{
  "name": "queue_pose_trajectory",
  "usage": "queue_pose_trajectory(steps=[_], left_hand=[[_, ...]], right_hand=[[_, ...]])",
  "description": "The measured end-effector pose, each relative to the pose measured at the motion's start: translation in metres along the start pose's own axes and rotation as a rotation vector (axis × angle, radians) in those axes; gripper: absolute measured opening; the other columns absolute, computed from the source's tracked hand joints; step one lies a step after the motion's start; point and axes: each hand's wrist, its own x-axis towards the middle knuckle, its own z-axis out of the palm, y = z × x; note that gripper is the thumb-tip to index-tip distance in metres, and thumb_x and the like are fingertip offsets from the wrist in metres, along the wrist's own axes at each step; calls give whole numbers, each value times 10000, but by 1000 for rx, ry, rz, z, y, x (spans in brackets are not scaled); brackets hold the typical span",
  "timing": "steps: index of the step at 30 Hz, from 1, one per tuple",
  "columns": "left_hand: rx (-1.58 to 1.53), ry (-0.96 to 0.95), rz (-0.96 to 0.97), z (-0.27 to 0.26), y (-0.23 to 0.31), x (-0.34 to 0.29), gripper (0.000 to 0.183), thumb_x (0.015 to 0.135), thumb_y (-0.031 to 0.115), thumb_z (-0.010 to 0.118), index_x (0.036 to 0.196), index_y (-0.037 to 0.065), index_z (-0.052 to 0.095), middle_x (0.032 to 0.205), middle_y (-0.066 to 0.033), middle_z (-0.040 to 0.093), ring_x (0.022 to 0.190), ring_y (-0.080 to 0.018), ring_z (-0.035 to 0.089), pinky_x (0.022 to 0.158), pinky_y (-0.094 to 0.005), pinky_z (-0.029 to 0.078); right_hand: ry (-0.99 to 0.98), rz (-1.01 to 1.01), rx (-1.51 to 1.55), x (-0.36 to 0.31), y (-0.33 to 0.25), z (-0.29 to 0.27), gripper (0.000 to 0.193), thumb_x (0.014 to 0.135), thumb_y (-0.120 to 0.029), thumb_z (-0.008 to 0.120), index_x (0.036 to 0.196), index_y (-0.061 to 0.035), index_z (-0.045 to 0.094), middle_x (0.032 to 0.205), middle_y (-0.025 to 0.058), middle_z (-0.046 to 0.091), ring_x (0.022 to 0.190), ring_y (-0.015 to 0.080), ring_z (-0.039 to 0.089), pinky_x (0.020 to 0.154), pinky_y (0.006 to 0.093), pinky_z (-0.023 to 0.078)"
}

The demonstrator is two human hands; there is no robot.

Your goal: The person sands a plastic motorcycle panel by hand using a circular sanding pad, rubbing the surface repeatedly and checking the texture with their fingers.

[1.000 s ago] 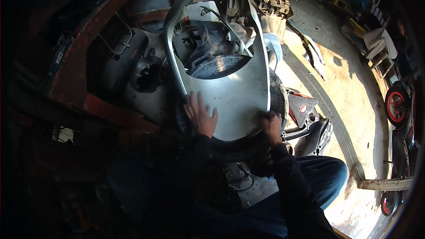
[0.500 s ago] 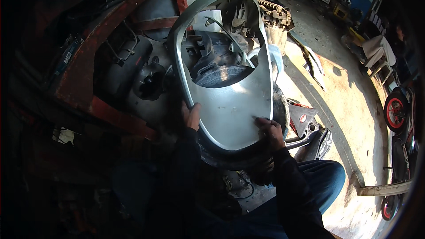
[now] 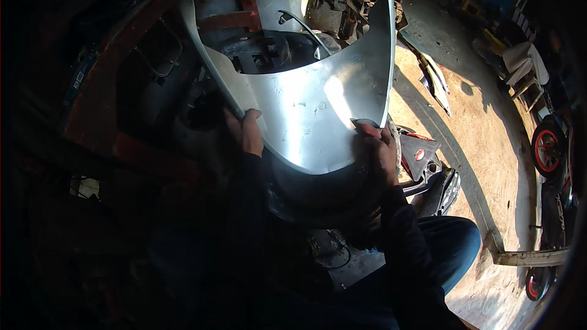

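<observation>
A large silver-grey vehicle body panel (image 3: 293, 110), with a wide oval opening in its upper part, is tilted up in front of me. My left hand (image 3: 249, 131) grips its left edge, with the thumb on the near face. On the lower right edge, my right hand (image 3: 380, 146) is closed around the rim, its thumb lying on the panel's face. A small dark shape at that thumb's tip is too unclear to name. Sunlight makes bright streaks across the panel. Beneath its lower end sits a dark rounded object (image 3: 324, 198), mostly in shadow.
A rusty red metal frame (image 3: 98, 98) stands at left. Behind the panel lie dark vehicle parts (image 3: 257, 49). To the right are a black-and-red fairing piece (image 3: 419, 153), a long narrow panel (image 3: 434, 82) on the floor, a wooden beam (image 3: 532, 258) and a red-rimmed wheel (image 3: 547, 151).
The panel has tilted and risen nearer to me, so its top now passes out of view. Both hands have moved up with it, still gripping its edges.
</observation>
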Motion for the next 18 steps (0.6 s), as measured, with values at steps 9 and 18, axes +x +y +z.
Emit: queue_pose_trajectory(steps=[9, 18], left_hand=[[161, 157, -25, 1, -10, 16, 791, 795, 186, 600, 1497, -49, 322, 1414, -306, 461, 1289, -420, 488, 1090, -415, 373], [157, 75, 8, 28, -11, 13, 752, 804, 191, 594, 1470, -63, 355, 1381, -308, 494, 1262, -425, 517, 1074, -412, 388]], right_hand=[[329, 93, 240, -24, 118, -37, 387, 881, -220, 470, 1201, -48, 602, 1133, 119, 632, 1101, 254, 580, 1005, 432, 448], [-623, -282, -1660, -16, 254, -45, 303, 914, -288, 584, 1066, -48, 689, 834, 148, 688, 868, 354, 684, 760, 506, 562]])
